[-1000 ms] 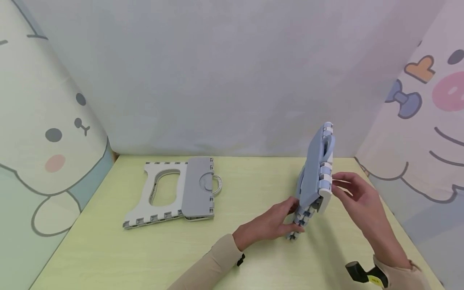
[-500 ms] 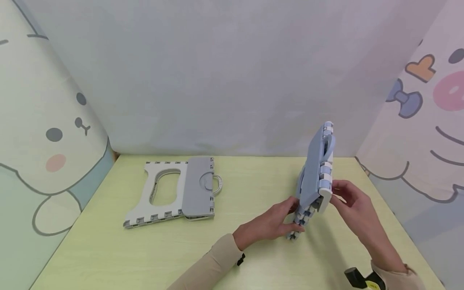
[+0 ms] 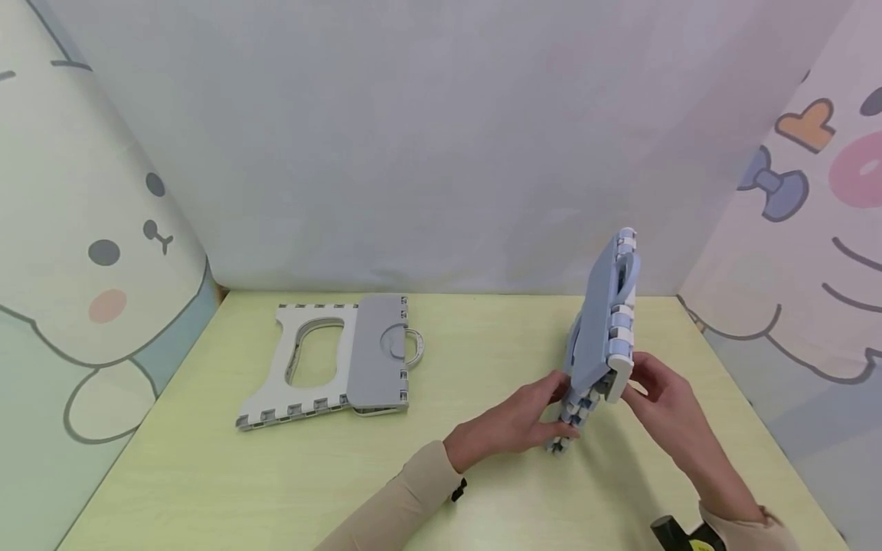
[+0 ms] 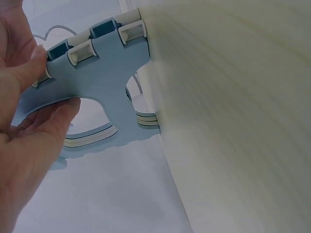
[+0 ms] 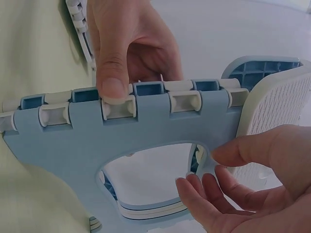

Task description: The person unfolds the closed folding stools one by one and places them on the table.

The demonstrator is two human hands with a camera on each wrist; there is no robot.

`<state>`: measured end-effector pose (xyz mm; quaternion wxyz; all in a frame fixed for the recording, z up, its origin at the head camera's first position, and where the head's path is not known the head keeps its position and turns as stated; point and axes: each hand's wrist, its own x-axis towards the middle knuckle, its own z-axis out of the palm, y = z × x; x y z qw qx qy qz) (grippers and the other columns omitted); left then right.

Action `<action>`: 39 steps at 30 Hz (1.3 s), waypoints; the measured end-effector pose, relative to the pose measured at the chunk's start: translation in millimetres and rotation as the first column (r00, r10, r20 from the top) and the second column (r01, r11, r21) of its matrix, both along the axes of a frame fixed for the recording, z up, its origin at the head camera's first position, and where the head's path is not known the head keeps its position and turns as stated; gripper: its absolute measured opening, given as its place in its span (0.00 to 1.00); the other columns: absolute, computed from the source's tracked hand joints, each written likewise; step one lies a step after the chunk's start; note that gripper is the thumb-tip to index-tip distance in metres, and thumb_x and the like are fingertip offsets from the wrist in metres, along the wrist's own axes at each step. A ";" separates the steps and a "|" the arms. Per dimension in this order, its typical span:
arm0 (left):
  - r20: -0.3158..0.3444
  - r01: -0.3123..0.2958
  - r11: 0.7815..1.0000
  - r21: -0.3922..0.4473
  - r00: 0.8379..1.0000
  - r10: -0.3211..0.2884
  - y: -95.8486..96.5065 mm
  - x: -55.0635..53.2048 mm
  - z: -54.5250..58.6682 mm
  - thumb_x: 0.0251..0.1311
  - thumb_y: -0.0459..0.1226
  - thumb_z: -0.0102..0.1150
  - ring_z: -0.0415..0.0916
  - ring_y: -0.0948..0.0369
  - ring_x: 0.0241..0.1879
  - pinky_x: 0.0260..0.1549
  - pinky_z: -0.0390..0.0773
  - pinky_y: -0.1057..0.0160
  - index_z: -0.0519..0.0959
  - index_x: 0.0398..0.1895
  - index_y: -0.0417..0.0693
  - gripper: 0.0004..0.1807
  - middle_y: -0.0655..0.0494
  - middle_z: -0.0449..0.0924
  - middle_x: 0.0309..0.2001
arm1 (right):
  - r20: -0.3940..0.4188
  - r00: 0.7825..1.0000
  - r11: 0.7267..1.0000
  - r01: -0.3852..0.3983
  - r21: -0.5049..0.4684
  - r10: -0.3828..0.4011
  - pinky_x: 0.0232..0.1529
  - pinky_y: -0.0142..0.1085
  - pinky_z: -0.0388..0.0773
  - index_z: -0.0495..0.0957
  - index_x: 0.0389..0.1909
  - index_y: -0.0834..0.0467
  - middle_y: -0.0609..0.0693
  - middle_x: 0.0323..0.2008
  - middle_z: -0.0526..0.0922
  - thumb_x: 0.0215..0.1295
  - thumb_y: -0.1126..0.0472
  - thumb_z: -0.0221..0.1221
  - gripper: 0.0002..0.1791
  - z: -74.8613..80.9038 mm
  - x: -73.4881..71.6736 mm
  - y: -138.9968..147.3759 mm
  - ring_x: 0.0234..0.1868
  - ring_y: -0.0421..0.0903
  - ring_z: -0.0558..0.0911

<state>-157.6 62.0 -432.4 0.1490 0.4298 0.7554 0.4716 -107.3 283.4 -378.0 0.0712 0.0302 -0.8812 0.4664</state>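
Note:
A blue-and-white folding step stool (image 3: pixel 598 325) stands upright on its edge at the table's right side, its top panel tilted out from the folded legs. My left hand (image 3: pixel 510 421) holds its near hinged edge. The right wrist view shows the left thumb (image 5: pixel 113 82) pressed on a hinge knuckle. In the left wrist view, fingers (image 4: pixel 68 112) lie at the cutout. My right hand (image 3: pixel 664 402) is at the stool's right side. Its thumb touches the leg panel beside the cutout, with the other fingers (image 5: pixel 201 204) loosely bent in front of the opening.
A grey-and-white folding stool (image 3: pixel 375 356) lies flat on the left of the pale yellow table (image 3: pixel 207 467). Behind it rises a pale cloth wall (image 3: pixel 441 153). Cartoon-printed side panels flank the table.
My right hand has slid down and leftward along the stool's right side, toward its lower part. The left hand and the stool look almost unmoved.

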 end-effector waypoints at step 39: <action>-0.018 0.019 1.000 0.025 1.000 -0.018 2.1 -2.5 -1.8 0.68 0.38 0.66 0.67 0.67 0.68 0.65 0.67 0.73 0.59 0.69 0.43 0.33 0.51 0.72 0.64 | 0.065 0.983 0.976 -0.163 -0.144 0.174 0.49 0.26 0.81 0.61 0.76 0.64 0.67 0.71 0.67 0.74 0.64 0.61 0.34 -23.6 11.7 -3.4 0.55 0.24 0.76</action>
